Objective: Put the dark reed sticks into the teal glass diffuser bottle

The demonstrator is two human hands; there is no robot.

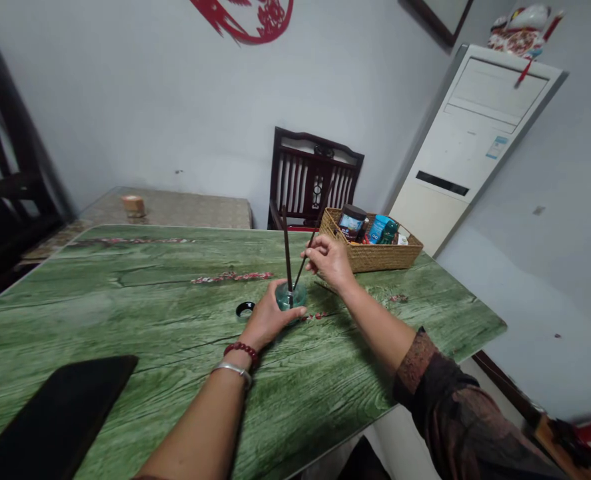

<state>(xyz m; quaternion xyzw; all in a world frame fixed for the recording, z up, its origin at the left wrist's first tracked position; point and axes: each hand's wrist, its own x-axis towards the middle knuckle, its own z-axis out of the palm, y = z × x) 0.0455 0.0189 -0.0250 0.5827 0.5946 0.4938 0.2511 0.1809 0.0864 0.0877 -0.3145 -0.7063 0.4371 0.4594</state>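
Item, one glass jar (298,296), blue-green, upright on your green worktop (175,353), ahead of you. Your left hand (269,311) is curved round its left and near sides, thumb along the front, grasping it.

Item, one slender dark stick (302,267), pinched between the thumb and fingertips of your right hand (328,260). Long axis: slanted, running down and leftward from your fingers to the jar's mouth. Whether the lower tip sits inside the neck or only at it, you cannot tell from here.

Principal relation: the mouth lies to the left of your right hand, lower and a little nearer to you; your left hand is the closer of the two, touching the glass. The stick's slope, set against that upright neck, appears to govern the angle.

Item, one thicker-looking dark stick (287,250), standing nearly vertical in the jar, left of the held one.

Item, one black ring-shaped piece (246,307), lying left of your left hand, apart from the jar.
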